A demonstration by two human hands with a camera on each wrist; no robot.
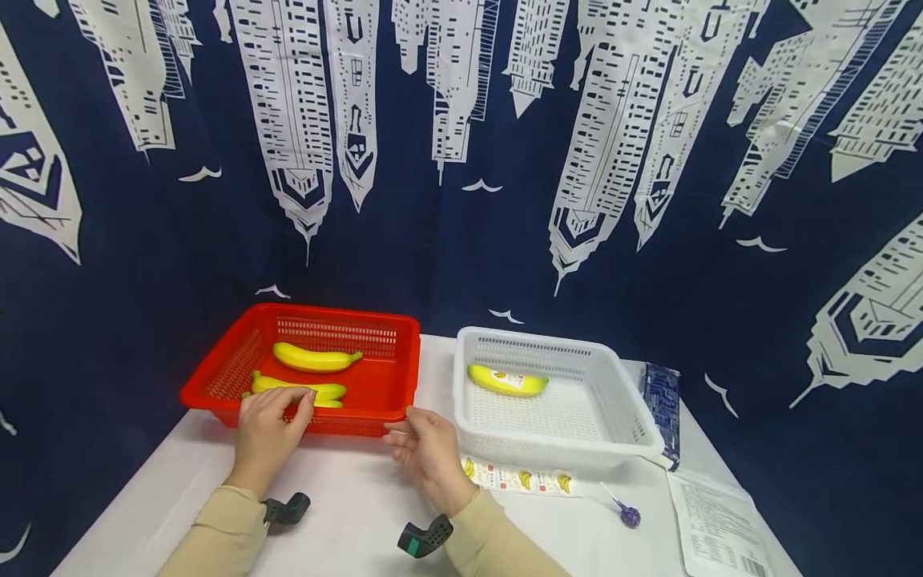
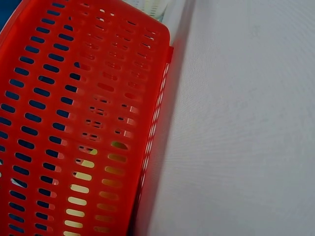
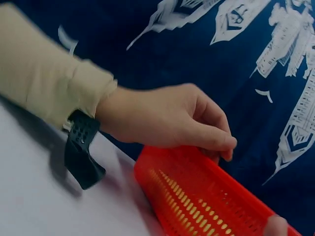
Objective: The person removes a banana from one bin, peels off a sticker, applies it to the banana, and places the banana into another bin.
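My left hand (image 1: 268, 433) reaches over the front rim of the red basket (image 1: 400, 377), fingers loosely curled beside the nearer bananas. From the right wrist view, no object shows between that hand's thumb and fingers. One banana (image 1: 317, 357) lies at the back of this basket; another banana (image 1: 299, 387) lies nearer the front, with more yellow partly hidden below it. My right hand (image 1: 429, 457) pinches the basket's front right corner, thumb on the rim; its thumb tip (image 3: 276, 226) also shows in the right wrist view. Through the basket's slots, yellow fruit (image 2: 78, 200) is visible.
The white basket (image 1: 627, 401) on the right holds a banana (image 1: 508, 381) bearing a sticker. In front lies a strip of banana stickers (image 1: 526, 479), with a purple lollipop (image 1: 630, 516) beside it. A printed white packet (image 1: 721, 525) and blue packet (image 1: 662, 405) lie farther right.
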